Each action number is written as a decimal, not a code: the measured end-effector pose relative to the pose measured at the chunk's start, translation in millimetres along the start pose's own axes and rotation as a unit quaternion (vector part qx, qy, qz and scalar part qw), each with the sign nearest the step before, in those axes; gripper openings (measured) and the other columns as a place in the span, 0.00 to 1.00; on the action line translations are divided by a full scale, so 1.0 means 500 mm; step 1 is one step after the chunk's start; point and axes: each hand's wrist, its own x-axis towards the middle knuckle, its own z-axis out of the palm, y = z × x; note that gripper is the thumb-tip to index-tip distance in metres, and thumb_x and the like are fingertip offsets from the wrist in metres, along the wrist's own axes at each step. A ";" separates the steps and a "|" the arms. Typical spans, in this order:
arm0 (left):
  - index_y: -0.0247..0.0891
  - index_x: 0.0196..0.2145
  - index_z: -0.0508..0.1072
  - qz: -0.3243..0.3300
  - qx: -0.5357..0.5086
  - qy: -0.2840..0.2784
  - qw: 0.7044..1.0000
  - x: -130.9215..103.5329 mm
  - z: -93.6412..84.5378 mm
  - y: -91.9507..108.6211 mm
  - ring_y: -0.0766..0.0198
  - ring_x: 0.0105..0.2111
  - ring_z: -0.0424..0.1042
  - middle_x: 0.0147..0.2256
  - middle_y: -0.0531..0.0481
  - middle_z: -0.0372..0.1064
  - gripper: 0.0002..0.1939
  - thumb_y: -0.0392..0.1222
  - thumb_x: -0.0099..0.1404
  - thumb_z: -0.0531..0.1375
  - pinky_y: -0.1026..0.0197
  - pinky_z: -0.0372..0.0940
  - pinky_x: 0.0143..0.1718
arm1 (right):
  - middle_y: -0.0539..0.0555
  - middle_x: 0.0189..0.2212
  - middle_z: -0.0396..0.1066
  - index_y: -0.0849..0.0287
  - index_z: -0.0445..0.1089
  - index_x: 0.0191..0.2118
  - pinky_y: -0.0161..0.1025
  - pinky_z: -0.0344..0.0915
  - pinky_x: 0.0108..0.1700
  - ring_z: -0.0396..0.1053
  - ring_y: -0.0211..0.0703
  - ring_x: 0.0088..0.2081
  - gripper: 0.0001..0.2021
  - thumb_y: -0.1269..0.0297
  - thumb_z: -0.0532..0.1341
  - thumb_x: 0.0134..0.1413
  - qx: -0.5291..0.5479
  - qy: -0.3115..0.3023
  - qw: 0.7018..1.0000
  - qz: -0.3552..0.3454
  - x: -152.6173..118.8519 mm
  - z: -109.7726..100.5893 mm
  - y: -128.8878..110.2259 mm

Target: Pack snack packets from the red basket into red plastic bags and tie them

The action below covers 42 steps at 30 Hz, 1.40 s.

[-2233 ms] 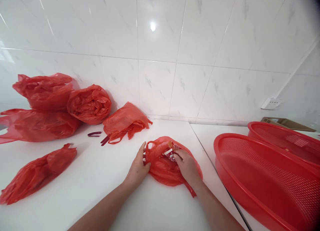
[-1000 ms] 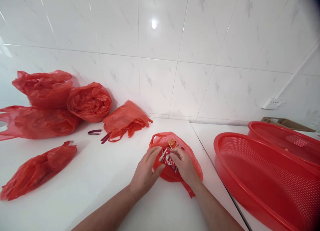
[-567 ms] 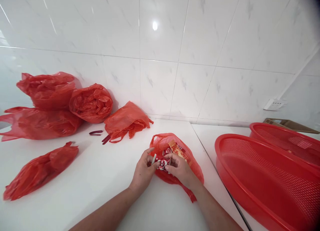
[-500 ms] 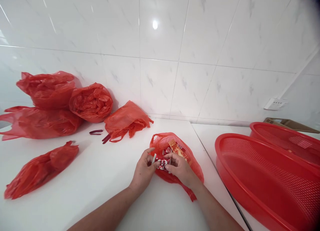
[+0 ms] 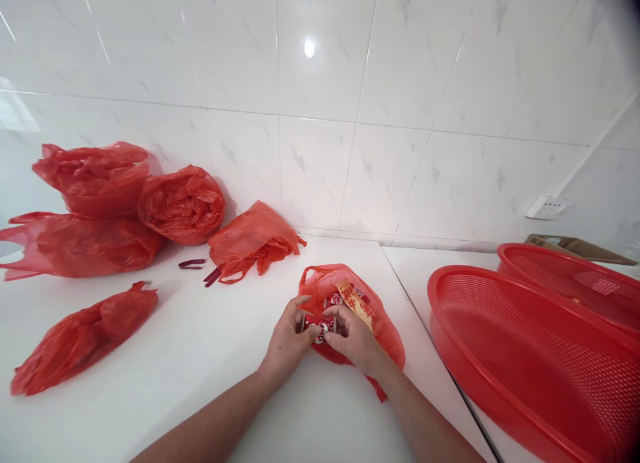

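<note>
Between my two hands is a small red-and-white snack packet (image 5: 320, 328), held over the near left part of an opened red plastic bag (image 5: 393, 339). My left hand (image 5: 291, 333) grips its left end, thumb on the front. On the packet's right side, my right hand (image 5: 350, 333) pinches with thumb and fingers. Inside the bag, just beyond my fingers, lie another red packet (image 5: 334, 299) and a longer cream-and-orange packet (image 5: 357, 305). My fingers cover part of the held packet.
Several red plastic bags (image 5: 183, 206) are heaped at the back left, and a long wrapped red bundle (image 5: 85, 339) lies in front. Dark red strips (image 5: 192, 264) rest near them. Red perforated baskets (image 5: 500, 356) stand at right, by a cardboard piece (image 5: 580, 248) and a wall socket (image 5: 549, 207).
The held packet has tilted and shifted slightly left, and my right hand has come closer to my left. A white edge that stuck up at the packet's left no longer shows.
</note>
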 end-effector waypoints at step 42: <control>0.44 0.63 0.51 0.063 0.186 -0.023 0.980 0.018 -0.031 -0.017 0.53 0.61 0.51 0.64 0.46 0.46 0.33 0.46 0.62 0.56 0.50 0.55 0.59 | 0.53 0.44 0.70 0.52 0.67 0.50 0.39 0.58 0.46 0.65 0.45 0.46 0.18 0.66 0.54 0.54 -0.414 0.209 0.886 0.009 0.027 -0.100 0.042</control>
